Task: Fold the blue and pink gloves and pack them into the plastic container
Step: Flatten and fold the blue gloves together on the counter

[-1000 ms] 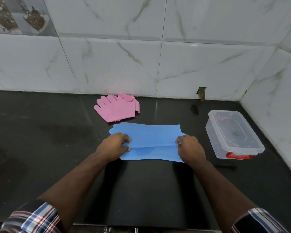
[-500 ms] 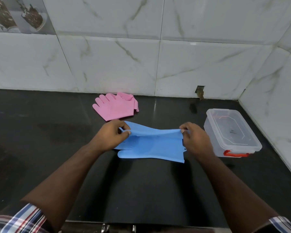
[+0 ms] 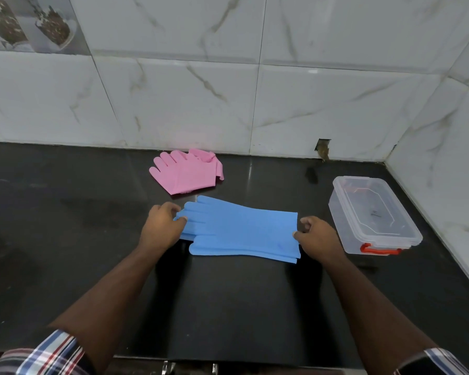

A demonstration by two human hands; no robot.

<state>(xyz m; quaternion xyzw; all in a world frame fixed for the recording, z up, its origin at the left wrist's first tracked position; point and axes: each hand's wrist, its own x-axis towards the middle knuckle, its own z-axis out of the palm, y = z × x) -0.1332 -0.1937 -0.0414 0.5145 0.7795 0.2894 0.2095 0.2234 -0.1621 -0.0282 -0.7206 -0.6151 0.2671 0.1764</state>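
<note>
1. Head view: blue gloves (image 3: pixel 241 231) lying flat and stacked at the middle of the dark table (image 3: pixel 65 212), fingertips pointing left, cuffs pointing right, edges of a lower layer showing along the near side.
2. Left of the blue gloves, touching their fingertips: left hand (image 3: pixel 161 226), fingers curled, thumb and fingertips pinching the glove fingers.
3. Right of the blue gloves, at the cuff edge: right hand (image 3: pixel 316 236), fingers curled, thumb and forefinger nipping the near corner of the cuff.
4. Beyond the blue gloves, near them and close to the wall: pink gloves (image 3: pixel 186 174), folded into a short bundle, fingers pointing left and away, small bristles visible along two edges.
5. Right of the blue gloves, just past the right hand and apart from it: plastic container (image 3: pixel 374 216), clear, lid closed on top, red clasp on the near end; contents hard to make out through the lid.
6. Behind the blue gloves, along the far and right sides of the table: white marble-pattern wall tiles (image 3: pixel 309 104), with a small chipped hole (image 3: pixel 322 148) at the base.
7. Nearest the camera, below the blue gloves: plaid sleeve cuffs (image 3: pixel 46 355) on both forearms.
</note>
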